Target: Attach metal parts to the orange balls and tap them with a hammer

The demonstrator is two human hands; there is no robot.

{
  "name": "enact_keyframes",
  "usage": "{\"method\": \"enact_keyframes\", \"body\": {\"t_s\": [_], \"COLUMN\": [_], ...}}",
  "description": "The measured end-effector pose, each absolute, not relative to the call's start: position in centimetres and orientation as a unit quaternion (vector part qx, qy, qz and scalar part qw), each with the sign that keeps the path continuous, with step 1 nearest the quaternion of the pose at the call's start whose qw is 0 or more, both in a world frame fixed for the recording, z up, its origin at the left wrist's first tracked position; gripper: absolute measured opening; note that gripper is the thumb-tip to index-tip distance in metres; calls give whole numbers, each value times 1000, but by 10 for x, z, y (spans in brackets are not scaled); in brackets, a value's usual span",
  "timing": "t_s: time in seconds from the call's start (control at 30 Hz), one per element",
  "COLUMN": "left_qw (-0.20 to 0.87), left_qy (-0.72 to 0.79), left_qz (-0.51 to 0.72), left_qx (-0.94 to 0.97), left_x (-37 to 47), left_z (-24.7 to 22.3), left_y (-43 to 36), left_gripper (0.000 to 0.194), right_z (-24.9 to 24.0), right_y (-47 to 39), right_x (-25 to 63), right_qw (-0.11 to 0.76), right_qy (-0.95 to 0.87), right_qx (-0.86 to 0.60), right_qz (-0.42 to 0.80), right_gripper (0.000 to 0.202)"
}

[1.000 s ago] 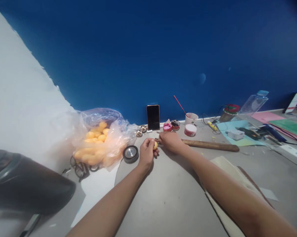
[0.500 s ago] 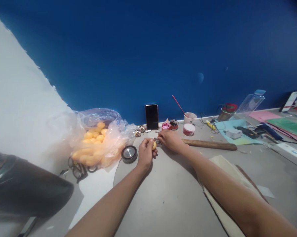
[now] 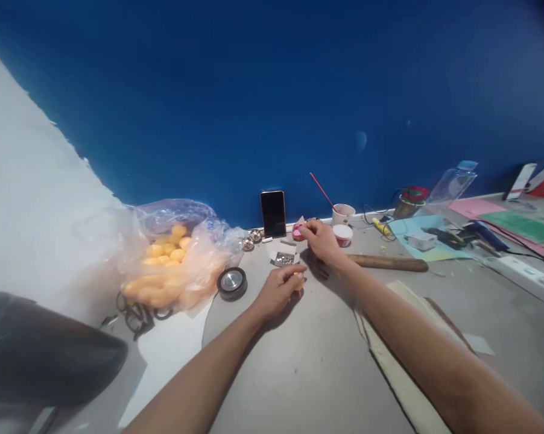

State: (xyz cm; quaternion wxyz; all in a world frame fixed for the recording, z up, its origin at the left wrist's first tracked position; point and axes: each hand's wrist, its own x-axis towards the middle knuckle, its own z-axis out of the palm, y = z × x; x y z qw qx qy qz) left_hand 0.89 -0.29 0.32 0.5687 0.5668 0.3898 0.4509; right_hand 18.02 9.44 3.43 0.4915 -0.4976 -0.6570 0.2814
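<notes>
My left hand (image 3: 278,292) is closed around a small yellow ball (image 3: 299,281), most of which its fingers hide. My right hand (image 3: 322,242) has its fingertips pinched together at a pink pot (image 3: 298,231) near the wall; whether they hold anything is too small to tell. Between the hands and the wall lies a small white open box (image 3: 284,258) with shiny metal bits in it. A black round tin-like disc with a silver centre (image 3: 231,282) lies left of my left hand. Behind my right wrist, a wooden handle (image 3: 392,263) extends to the right.
A clear plastic bag (image 3: 204,241) full of yellow balls stands at the left. A phone (image 3: 273,214) leans on the blue wall, beside two shiny ornate balls (image 3: 248,244). Right of it are a paper cup (image 3: 343,213) with a red stick and a white-topped tub (image 3: 343,234).
My right hand has left the metal bits and moved up and right to the pink pot. My left hand has shifted slightly right and down, still with the ball, uncovering the white box.
</notes>
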Motion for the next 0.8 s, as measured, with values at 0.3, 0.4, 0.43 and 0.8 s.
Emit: {"method": "enact_keyframes", "body": {"t_s": [0.3, 0.4, 0.43, 0.8], "left_qw": [595, 618, 625, 671], "left_qy": [408, 390, 382, 356], "left_qz": [493, 527, 541, 574], "left_qx": [486, 434, 413, 306], "left_x": [8, 6, 4, 0], "left_z": [-2, 0, 1, 6], "left_y": [2, 6, 8, 11], "left_gripper": [49, 53, 53, 36], "right_z": [32, 33, 33, 27], "right_y": [94, 89, 88, 86], "right_x": [181, 180, 179, 180], "right_qw": [498, 479, 474, 472], "right_qy": [-574, -556, -552, -523], "right_qx": [-478, -453, -446, -412], "right_qz": [441, 506, 521, 578], "right_gripper": [43, 42, 42, 55]}}
